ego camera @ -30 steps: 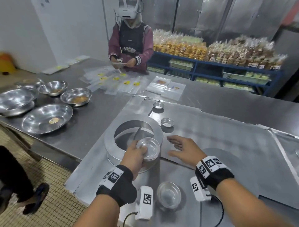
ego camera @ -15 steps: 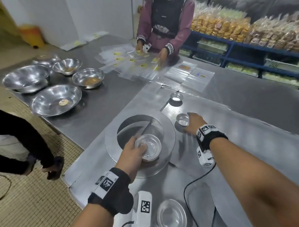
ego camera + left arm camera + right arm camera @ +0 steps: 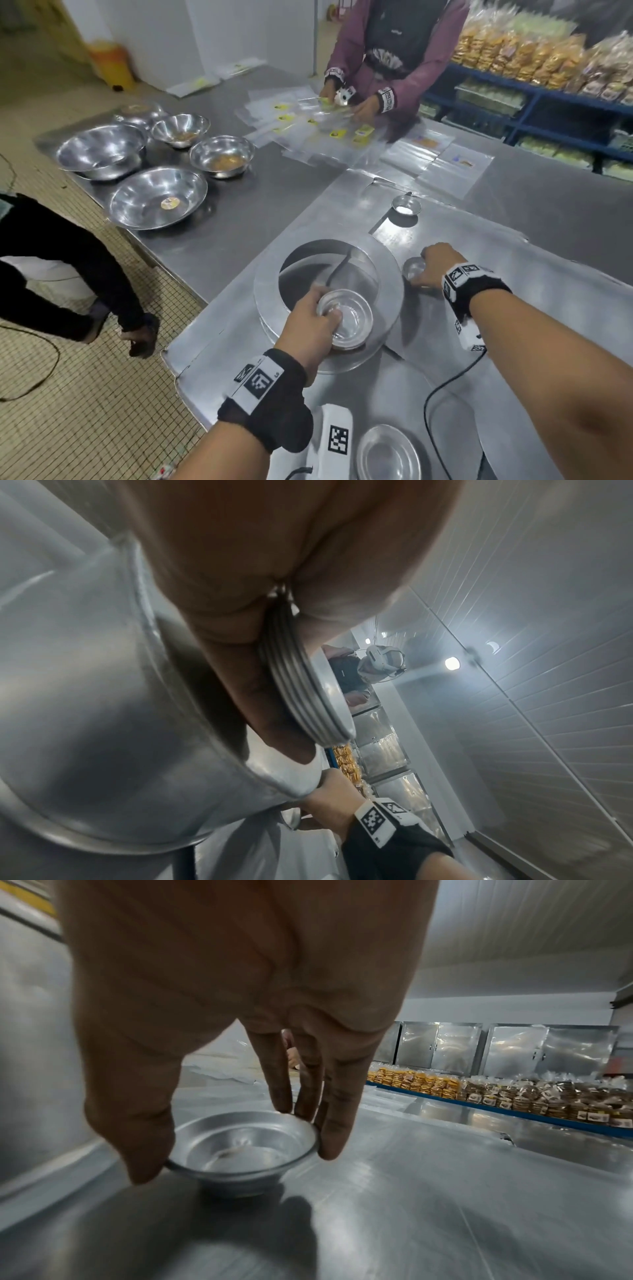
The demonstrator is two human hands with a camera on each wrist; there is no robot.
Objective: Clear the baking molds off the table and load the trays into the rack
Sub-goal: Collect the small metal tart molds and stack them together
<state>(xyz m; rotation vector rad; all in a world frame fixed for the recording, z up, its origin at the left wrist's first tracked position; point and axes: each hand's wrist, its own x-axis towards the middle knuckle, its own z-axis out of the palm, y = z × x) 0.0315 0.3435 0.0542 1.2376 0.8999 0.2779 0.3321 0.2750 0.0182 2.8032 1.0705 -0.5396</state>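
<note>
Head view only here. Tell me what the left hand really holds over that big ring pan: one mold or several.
Observer: Left wrist view: the left hand pinches a stack of molds, with several nested rims showing edge-on.
Operator: Now look inside the mold under the right hand.
Observer: Right wrist view: the small mold has a pale smear on its bottom.
Operator: Give me the grip.
Observer: The right hand has its thumb on the near rim and its fingers on the far rim; the base looks to sit on the metal sheet.
</note>
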